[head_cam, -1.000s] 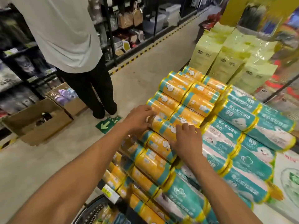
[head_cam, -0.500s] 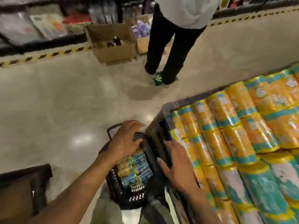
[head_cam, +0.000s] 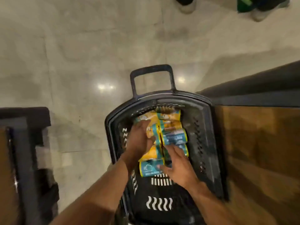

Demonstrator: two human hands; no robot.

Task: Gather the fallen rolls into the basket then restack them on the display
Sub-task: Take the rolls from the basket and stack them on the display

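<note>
Lying under the fingers (head_cam: pixel 172 154) in the black perforated plastic basket (head_cam: pixel 203 127), the orange and teal film-wrapped cylindrical rolls (head_cam: pixel 170 125) look light, squashy and slick, best clasped mid-length; right hand (head_cam: pixel 178 169) spread loose, left hand (head_cam: pixel 138 142) too blurred to tell.

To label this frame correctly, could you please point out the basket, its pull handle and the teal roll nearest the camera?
basket (head_cam: pixel 209 130): head view, right rim.
pull handle (head_cam: pixel 151 69): head view, top bar.
teal roll (head_cam: pixel 149 168): head view, wrapper's middle.
</note>
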